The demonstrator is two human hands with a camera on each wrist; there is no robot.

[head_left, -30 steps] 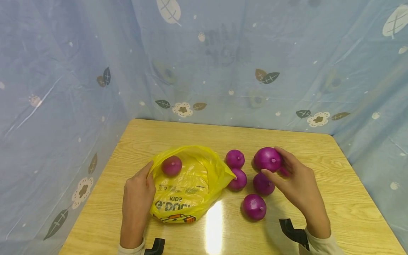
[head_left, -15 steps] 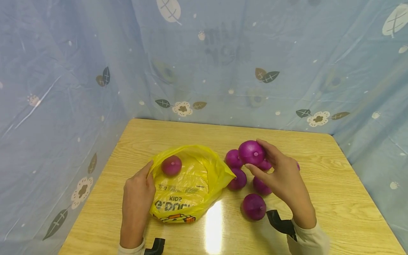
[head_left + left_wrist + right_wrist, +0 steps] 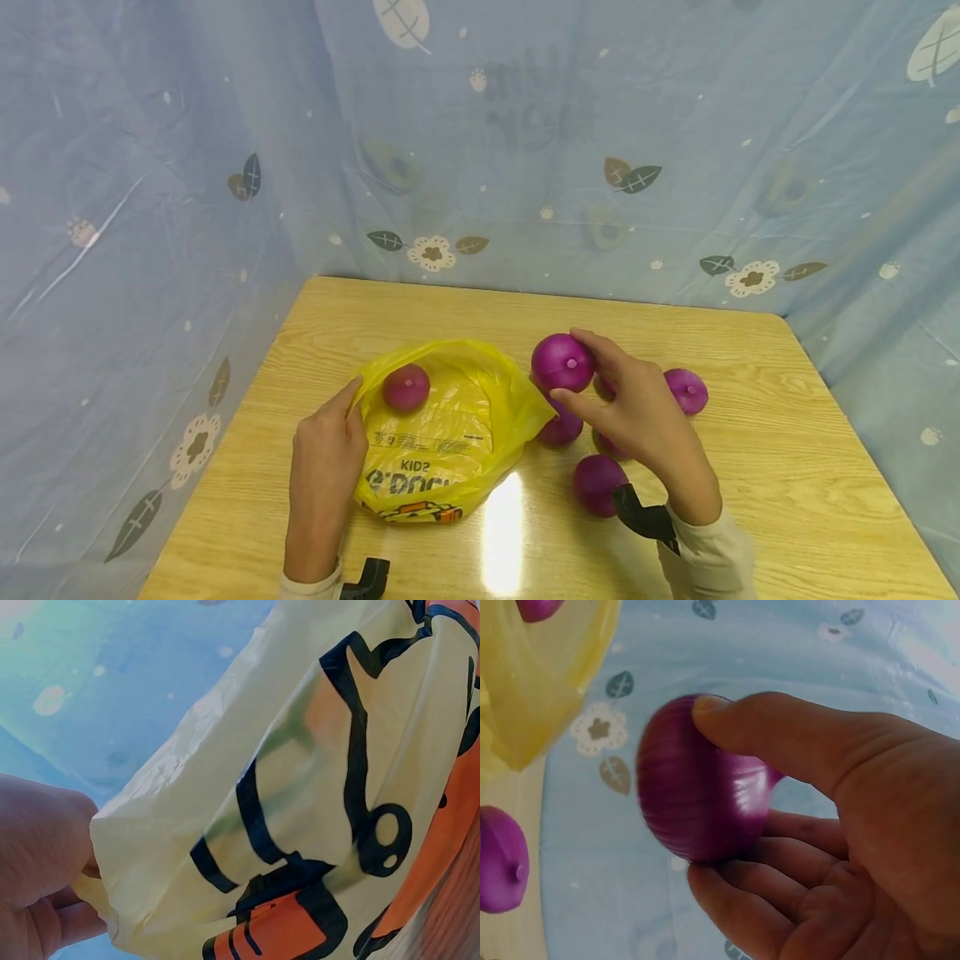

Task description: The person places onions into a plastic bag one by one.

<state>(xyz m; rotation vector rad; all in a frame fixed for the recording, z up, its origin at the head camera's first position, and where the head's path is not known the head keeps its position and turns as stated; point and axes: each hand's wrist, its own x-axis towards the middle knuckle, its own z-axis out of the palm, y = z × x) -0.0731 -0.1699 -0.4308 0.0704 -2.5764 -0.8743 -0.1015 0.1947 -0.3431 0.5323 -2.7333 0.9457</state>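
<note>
Right hand (image 3: pixel 637 408): grip parted to the breadth of one purple onion (image 3: pixel 561 364), thumb on one side and fingers on the other; the onion was held raised, just beside the right-hand corner of a bag.

Yellow plastic bag (image 3: pixel 431 467), one: thin, creased, with dark lettering and orange-and-black print; it lay on the table (image 3: pixel 787 467), mouth gaping.

Left hand (image 3: pixel 326 467): grip closed down to a pinch on the bag's left edge.

Bagged onion (image 3: pixel 406 388), one: purple, inside the bag, toward its far left.

Loose onions, purple, on the table: a front onion (image 3: pixel 597 486), near the right wrist; a middle onion (image 3: pixel 564 427), beside the bag's corner; a right-hand onion (image 3: pixel 686 392), beyond the right hand; others partly hidden behind that hand, number not discernible.

Blue curtain (image 3: pixel 525 150): patterned with leaves and flowers, behind the table.
</note>
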